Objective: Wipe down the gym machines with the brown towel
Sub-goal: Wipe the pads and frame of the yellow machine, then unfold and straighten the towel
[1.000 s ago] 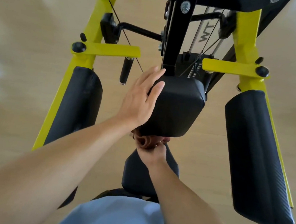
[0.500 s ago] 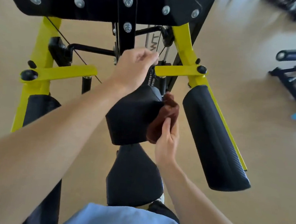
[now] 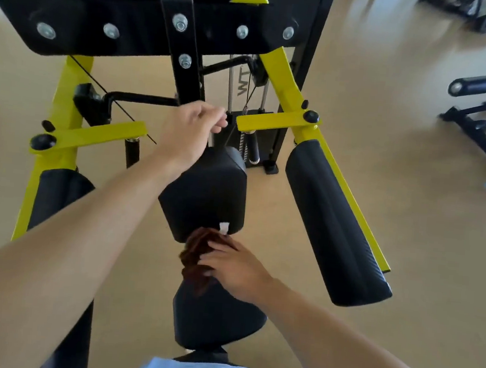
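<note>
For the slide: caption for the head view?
Right hand wipes pad edge with towel; left hand steadies it.

One brown towel (image 3: 197, 258). Two hands: the left hand (image 3: 188, 135) and the right hand (image 3: 235, 267). One yellow-and-black gym machine (image 3: 279, 68) close by, carrying four black pads in view: a middle pad (image 3: 208, 192), a seat pad (image 3: 216, 320), a long right pad (image 3: 333, 222) and a left pad (image 3: 60, 193), partly hidden. Six silver bolts show on its black plate (image 3: 113, 11). One white tag (image 3: 223, 228).

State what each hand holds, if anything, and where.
Right hand grips the bunched brown towel by its right side. Left hand is curled near the machine's post; any hold cannot be told.
</note>
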`<act>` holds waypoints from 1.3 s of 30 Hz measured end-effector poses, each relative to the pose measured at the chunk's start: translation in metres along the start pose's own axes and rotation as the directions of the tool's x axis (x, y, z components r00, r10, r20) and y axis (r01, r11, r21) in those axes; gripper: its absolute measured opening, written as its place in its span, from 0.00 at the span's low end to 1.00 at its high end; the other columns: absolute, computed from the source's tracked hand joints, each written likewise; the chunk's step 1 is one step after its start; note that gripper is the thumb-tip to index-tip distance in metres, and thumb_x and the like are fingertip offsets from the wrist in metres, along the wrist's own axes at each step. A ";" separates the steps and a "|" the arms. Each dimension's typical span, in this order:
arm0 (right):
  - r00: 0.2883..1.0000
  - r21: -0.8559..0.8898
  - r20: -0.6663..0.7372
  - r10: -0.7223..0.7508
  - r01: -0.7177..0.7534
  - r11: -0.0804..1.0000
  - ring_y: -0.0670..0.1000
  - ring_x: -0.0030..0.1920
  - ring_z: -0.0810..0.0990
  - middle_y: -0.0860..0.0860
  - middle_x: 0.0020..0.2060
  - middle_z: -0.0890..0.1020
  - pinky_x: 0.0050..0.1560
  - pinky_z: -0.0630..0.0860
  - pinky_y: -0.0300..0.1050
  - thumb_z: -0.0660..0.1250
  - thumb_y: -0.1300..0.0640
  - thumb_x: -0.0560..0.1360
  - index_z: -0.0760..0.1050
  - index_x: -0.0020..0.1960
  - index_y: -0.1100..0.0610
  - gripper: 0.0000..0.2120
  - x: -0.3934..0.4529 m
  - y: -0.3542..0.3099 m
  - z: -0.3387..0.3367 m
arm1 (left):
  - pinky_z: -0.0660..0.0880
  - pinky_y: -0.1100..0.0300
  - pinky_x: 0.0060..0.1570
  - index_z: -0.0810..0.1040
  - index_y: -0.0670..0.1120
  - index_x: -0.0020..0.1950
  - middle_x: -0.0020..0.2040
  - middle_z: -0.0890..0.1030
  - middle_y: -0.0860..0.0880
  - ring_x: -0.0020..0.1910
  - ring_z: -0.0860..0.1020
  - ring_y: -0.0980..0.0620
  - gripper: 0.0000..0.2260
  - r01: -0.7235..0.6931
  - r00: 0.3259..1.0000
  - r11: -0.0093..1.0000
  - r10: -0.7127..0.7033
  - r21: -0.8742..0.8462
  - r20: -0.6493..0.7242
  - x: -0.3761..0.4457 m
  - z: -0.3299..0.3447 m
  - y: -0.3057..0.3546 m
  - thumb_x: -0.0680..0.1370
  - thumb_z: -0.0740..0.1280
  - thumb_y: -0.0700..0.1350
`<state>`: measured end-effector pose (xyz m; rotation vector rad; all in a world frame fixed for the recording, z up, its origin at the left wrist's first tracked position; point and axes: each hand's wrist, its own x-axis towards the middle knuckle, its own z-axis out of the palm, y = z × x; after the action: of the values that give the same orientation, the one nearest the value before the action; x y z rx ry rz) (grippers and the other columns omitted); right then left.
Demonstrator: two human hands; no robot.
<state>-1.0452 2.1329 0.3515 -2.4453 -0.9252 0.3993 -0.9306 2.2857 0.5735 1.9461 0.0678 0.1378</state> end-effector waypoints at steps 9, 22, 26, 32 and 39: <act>0.329 0.635 0.139 0.934 -0.753 0.171 0.56 0.52 0.82 0.54 0.54 0.84 0.54 0.76 0.47 0.61 0.51 0.85 0.78 0.67 0.53 0.14 -0.264 0.129 0.046 | 0.77 0.65 0.44 0.83 0.43 0.43 0.38 0.84 0.50 0.40 0.82 0.57 0.13 -0.008 1.000 0.996 0.009 -0.086 0.011 -0.089 0.140 0.015 0.82 0.64 0.47; 0.200 0.925 -0.322 0.925 -0.144 0.353 0.44 0.56 0.84 0.44 0.55 0.87 0.57 0.80 0.41 0.67 0.60 0.82 0.81 0.65 0.46 0.15 -0.434 0.178 -0.136 | 0.79 0.44 0.57 0.74 0.47 0.65 0.64 0.77 0.46 0.62 0.77 0.40 0.26 0.502 0.370 0.782 -0.581 0.370 0.725 -0.189 0.471 0.103 0.77 0.63 0.66; 0.320 0.910 -0.367 0.873 -0.072 0.409 0.41 0.70 0.76 0.42 0.68 0.80 0.68 0.73 0.40 0.69 0.50 0.80 0.82 0.63 0.39 0.14 -0.450 0.195 -0.166 | 0.82 0.46 0.53 0.82 0.43 0.62 0.59 0.84 0.41 0.57 0.83 0.43 0.22 0.698 0.282 0.689 -0.513 0.193 0.811 -0.197 0.530 0.095 0.78 0.65 0.58; 0.200 0.920 -0.330 0.923 -0.151 0.361 0.44 0.57 0.83 0.41 0.59 0.82 0.53 0.82 0.42 0.72 0.62 0.79 0.74 0.71 0.43 0.25 -0.474 0.269 -0.212 | 0.82 0.47 0.53 0.82 0.43 0.61 0.57 0.85 0.41 0.53 0.84 0.45 0.13 0.590 0.389 0.806 -0.339 0.052 0.857 -0.169 0.601 0.102 0.80 0.66 0.46; 0.243 0.805 -0.241 0.940 -0.491 0.333 0.45 0.56 0.81 0.45 0.55 0.81 0.57 0.80 0.47 0.76 0.57 0.74 0.81 0.56 0.45 0.13 -0.482 0.387 -0.279 | 0.82 0.45 0.51 0.82 0.45 0.60 0.53 0.86 0.43 0.52 0.85 0.44 0.13 0.568 0.368 0.815 -0.375 0.114 0.851 -0.100 0.703 0.114 0.83 0.62 0.49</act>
<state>-1.0684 1.4584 0.4222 -1.9276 0.7945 -0.0039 -0.9415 1.5841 0.4158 1.5049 -0.0377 -1.1933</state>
